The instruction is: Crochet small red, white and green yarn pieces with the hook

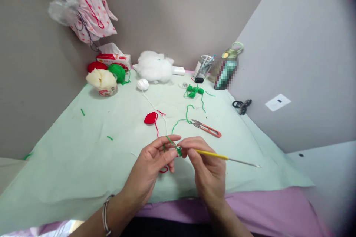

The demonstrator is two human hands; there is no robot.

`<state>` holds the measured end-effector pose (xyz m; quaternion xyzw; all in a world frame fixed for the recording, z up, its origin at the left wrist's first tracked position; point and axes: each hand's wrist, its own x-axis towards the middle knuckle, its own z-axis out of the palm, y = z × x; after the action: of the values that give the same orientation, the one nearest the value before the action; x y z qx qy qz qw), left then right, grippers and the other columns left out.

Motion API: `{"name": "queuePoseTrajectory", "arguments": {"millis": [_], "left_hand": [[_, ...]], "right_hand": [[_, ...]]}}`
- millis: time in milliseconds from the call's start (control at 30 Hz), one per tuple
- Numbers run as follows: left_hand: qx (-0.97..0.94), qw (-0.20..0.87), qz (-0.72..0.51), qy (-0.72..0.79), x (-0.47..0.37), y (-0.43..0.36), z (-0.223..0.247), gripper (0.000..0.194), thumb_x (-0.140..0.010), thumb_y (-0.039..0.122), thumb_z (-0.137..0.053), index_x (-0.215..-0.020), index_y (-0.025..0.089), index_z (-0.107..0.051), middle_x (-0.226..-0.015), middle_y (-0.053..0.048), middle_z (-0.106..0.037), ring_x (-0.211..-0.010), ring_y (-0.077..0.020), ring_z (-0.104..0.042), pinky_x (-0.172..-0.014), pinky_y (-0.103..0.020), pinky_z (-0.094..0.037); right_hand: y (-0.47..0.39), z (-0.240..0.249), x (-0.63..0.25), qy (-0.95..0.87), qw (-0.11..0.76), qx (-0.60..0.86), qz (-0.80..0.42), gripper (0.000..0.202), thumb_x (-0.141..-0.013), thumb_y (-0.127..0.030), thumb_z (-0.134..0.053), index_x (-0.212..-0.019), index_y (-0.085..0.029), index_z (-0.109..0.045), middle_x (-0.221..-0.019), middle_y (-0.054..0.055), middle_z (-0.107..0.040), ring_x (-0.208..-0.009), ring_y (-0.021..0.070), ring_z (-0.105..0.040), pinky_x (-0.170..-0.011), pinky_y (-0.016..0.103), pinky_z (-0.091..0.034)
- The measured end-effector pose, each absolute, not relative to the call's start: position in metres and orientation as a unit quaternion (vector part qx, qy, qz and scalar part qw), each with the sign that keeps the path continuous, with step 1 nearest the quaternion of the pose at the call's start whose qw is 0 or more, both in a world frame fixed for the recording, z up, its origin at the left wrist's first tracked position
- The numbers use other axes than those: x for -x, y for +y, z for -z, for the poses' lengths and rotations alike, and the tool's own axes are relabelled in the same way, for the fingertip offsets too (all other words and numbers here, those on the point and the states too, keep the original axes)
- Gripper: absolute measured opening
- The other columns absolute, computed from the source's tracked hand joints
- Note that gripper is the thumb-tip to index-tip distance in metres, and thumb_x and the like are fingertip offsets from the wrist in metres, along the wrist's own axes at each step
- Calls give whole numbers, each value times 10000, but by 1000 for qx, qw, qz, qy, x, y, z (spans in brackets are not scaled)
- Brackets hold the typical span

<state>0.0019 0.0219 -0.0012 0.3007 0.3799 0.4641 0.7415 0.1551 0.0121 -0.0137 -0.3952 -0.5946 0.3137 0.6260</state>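
Observation:
My right hand (208, 166) grips a crochet hook (213, 154) by its yellow handle, one metal end pointing right and the other at the stitches. Between the thumb and fingers of my left hand (155, 159) is a small green crochet piece (179, 151) with some white and red in it. Green yarn (168, 139) runs over my left index finger. White yarn (165, 120) and red yarn (157, 130) also lead to my left hand. Much of the piece is hidden by my fingers. Beyond my hands lie orange-handled thread snips (208, 129) and a red crocheted piece (150, 118).
At the back stand a white yarn ball (142, 84), fluffy stuffing (154, 67), a tissue box (115, 60), a tub (107, 89), a green yarn ball (118, 72), a pen cup (204, 67) and a bottle (226, 68). Small green crocheted pieces (192, 90) and a hair clip (243, 107) lie right.

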Motion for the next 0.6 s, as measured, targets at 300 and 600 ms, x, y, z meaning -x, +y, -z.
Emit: {"name": "queuePoseTrajectory", "arguments": {"millis": [300,600], "left_hand": [[-329,717,-481,382,0,21,3,256,-840,291,-849,-1092,246,-833,-853,28,-618,-573,-74,-542,-595,-263,-477],[-312,726,-484,377,-3,18,4,464,-800,289,-900,-1240,205,-776,-806,28,-622,-572,-73,-551,-551,-210,-470]], "right_hand": [[9,13,-165,-565,622,398,-367,231,-1074,-224,-530,-1010,-226,-751,-929,44,-746,-750,152,-673,-714,301,-587],[5,27,-159,-782,514,353,30,333,-974,-43,-589,-1248,-194,-703,-1045,127,-761,-956,228,-725,-762,347,-620]]}}
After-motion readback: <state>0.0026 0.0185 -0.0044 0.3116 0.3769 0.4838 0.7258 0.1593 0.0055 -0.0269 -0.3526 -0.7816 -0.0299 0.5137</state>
